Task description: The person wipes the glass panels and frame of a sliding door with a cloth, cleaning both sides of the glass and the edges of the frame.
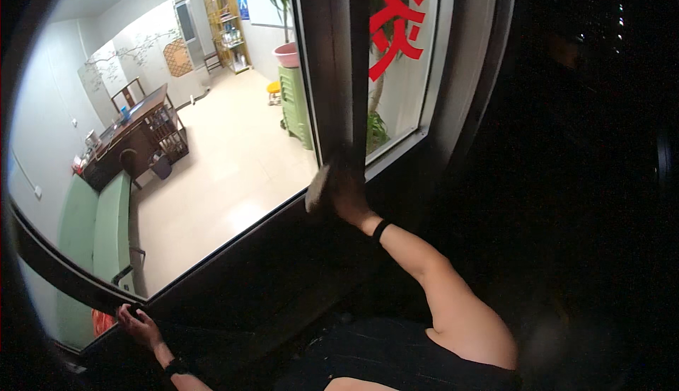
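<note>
My right hand [350, 197], in shadow with a black band at its wrist, is at the lower part of the dark upright frame [335, 73] between two glass panes. It holds a pale, fuzzy pad [317, 188], whose exact kind is unclear, at the corner of the large pane. At the lower left, my left hand [140, 327] has curled fingers at the bottom corner of the glass door's dark frame [63, 274]. A small dark shape lies between its thumb and fingers; whether it is held cannot be told.
Through the glass are a green bench [114, 226], a dark wooden desk [130, 144], a stack of green plastic stools [293, 104] with a pink basin [287, 55], and a yellow shelf [227, 25]. A red character [398, 25] marks the right pane. Outside is mostly dark.
</note>
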Available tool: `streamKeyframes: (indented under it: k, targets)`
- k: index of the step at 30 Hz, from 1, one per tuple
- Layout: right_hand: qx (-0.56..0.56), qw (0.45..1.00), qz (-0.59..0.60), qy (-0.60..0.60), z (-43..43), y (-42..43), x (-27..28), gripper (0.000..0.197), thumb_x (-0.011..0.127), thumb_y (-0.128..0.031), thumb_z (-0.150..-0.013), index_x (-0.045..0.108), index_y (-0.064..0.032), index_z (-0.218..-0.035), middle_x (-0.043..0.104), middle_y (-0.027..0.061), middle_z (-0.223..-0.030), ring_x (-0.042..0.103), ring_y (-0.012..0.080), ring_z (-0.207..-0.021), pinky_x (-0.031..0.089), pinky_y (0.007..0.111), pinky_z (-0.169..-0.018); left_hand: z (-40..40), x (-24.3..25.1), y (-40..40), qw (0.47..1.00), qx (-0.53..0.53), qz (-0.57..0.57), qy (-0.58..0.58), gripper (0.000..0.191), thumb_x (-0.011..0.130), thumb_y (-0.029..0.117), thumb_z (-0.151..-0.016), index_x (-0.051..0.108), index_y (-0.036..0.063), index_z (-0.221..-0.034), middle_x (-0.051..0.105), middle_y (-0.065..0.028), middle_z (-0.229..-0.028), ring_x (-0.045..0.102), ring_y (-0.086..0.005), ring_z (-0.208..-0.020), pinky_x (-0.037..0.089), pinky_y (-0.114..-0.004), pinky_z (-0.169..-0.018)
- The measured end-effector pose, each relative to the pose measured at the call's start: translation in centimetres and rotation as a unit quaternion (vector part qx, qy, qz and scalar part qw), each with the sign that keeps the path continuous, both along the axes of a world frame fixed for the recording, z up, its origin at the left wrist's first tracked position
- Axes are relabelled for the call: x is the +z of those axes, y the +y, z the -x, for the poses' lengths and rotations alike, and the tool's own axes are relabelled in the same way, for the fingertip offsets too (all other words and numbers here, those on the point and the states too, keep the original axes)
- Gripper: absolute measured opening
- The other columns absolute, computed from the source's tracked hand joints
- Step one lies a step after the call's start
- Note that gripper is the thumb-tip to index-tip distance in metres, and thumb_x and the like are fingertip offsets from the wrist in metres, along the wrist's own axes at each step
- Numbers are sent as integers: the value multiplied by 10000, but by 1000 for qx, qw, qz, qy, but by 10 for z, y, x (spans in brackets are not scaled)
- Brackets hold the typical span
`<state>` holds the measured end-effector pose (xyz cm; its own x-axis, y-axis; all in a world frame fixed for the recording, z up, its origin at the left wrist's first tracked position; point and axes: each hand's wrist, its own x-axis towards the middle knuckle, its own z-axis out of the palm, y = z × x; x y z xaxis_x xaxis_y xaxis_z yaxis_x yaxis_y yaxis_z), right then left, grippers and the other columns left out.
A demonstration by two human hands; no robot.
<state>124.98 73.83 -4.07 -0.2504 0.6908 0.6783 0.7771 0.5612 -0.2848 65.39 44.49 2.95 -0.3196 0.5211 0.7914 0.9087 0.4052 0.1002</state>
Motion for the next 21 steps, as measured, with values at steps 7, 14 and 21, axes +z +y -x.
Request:
streamKeyframes:
  k: [7, 14, 21]
  targets:
    - [-9, 991, -68, -119, -28, -4, 27, 487, 491, -117, -894, 430, 30, -1354, 459, 252, -1341, 425, 436, -1233, 321, 508, -1064, 3, -6, -3, 1000, 6, 8, -17, 264, 554, 54, -856, 478, 26, -1107, 514, -183, -1152, 450, -371, -1181, 361, -470, -1034]
    - [-10, 947, -321, -1, -37, 8, 224, 632, 700, -167, -773, 446, -6, -1329, 464, 219, -1358, 429, 418, -1262, 364, 479, -1050, -5, -10, 8, 999, 37, 3, 5, 275, 581, 52, -838, 500, 48, -1100, 527, -176, -1160, 456, -360, -1198, 364, -471, -1040]
    - [17, 881, -470, 51, -18, 35, 394, 432, 645, -235, -861, 519, -25, -1217, 548, 151, -1166, 522, 291, -1077, 433, 410, -925, -6, -23, 17, 999, 18, 10, 39, 266, 573, 39, -831, 497, 43, -1085, 518, -169, -1144, 473, -355, -1142, 382, -471, -992]
